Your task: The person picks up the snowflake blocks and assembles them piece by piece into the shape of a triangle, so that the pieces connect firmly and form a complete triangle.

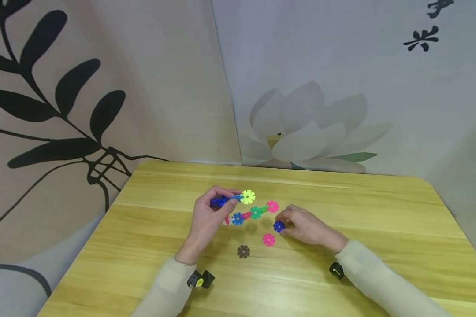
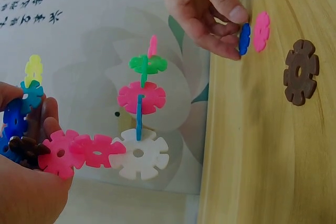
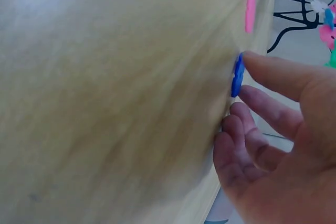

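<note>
Several linked discs (image 1: 255,213) (multicoloured) between the hands (image 1: 207,216).

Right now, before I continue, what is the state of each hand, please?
Left hand: closed, holding a multicoloured chain of flower-shaped plastic discs.
Right hand: closed, pinching one dark-blue, flower-shaped plastic disc.

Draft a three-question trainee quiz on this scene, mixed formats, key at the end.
1. Which hand grips the linked chain of discs?
2. True or false: the brown disc on the table lies apart from the other pieces.
3. The right hand holds: A) a yellow disc, B) a blue disc, C) a green disc.

Key: 1. The left hand. 2. True. 3. B.
</note>
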`<state>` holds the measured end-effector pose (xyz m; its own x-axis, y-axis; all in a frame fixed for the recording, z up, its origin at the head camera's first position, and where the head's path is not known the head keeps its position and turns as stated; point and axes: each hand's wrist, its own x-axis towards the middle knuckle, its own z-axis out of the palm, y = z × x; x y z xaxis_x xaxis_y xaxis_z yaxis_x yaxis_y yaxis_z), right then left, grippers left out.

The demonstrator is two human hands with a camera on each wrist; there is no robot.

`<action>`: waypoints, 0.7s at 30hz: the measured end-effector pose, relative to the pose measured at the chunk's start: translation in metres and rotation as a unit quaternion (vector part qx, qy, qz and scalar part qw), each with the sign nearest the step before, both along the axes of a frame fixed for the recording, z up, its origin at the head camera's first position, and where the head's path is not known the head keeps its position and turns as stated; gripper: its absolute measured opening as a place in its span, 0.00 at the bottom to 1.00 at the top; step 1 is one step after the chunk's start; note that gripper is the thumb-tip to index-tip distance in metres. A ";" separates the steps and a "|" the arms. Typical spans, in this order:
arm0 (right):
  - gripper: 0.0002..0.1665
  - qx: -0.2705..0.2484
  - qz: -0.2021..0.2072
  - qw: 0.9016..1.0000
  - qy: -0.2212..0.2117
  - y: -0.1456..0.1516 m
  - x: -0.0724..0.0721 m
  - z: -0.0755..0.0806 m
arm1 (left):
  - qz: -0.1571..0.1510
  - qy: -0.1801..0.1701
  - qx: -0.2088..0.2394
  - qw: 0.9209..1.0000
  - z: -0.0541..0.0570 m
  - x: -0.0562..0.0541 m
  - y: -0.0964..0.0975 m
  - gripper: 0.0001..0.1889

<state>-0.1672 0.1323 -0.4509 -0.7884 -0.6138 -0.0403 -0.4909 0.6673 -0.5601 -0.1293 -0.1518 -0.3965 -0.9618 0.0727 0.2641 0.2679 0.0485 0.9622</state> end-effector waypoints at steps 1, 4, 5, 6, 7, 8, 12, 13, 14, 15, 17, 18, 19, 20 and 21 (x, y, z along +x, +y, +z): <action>0.15 0.002 0.000 1.000 0.004 0.000 0.000 -0.001 | -0.002 0.000 0.000 1.000 -0.001 0.000 0.000 0.05; 0.13 0.001 -0.008 1.000 0.006 -0.001 0.003 0.000 | -0.006 0.000 0.000 1.000 -0.001 0.000 0.002 0.05; 0.13 -0.003 -0.011 1.000 0.003 -0.001 0.004 0.001 | -0.007 0.000 0.001 1.000 -0.001 0.000 0.003 0.05; 0.13 -0.004 -0.015 1.000 -0.001 0.000 0.005 0.002 | -0.008 0.001 0.000 1.000 -0.002 0.000 0.003 0.05; 0.13 -0.008 -0.018 1.000 -0.006 0.000 0.007 0.002 | -0.010 0.000 0.000 1.000 -0.001 0.000 0.004 0.05; 0.13 -0.012 -0.021 1.000 -0.011 0.001 0.008 0.003 | -0.012 0.000 0.000 1.000 -0.002 0.000 0.005 0.06; 0.12 -0.030 -0.030 0.999 -0.027 0.005 0.013 0.003 | -0.019 0.002 -0.002 1.000 -0.003 0.000 0.008 0.06; 0.11 -0.034 -0.031 0.998 -0.030 0.006 0.014 0.002 | -0.021 0.002 0.000 1.000 -0.003 0.000 0.008 0.06; 0.11 -0.039 -0.033 0.998 -0.034 0.007 0.016 0.002 | -0.021 0.002 0.001 1.000 -0.004 0.000 0.009 0.06; 0.10 -0.043 -0.035 0.998 -0.038 0.008 0.017 0.002 | -0.023 0.002 0.001 1.000 -0.004 0.000 0.009 0.06; 0.08 -0.055 -0.041 0.996 -0.050 0.010 0.021 0.001 | -0.027 0.000 0.004 1.000 -0.004 0.001 0.011 0.05; 0.07 -0.062 -0.043 0.996 -0.056 0.012 0.023 0.001 | -0.030 0.000 0.005 1.000 -0.005 0.001 0.012 0.05; 0.07 -0.068 -0.048 0.995 -0.063 0.013 0.025 0.001 | -0.033 -0.001 0.005 0.999 -0.005 0.002 0.013 0.05; 0.06 -0.075 -0.053 0.993 -0.071 0.015 0.027 0.001 | -0.035 -0.002 0.004 0.999 -0.005 0.002 0.014 0.05; 0.06 -0.081 -0.059 0.992 -0.079 0.017 0.029 0.001 | -0.037 -0.003 0.003 0.999 -0.005 0.003 0.014 0.05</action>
<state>-0.1384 0.1488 -0.4496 -0.8465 -0.5265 -0.0783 -0.3119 0.6098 -0.7286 -0.1267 -0.1373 -0.4015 -0.9555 0.1415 0.2588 0.2644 0.0225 0.9641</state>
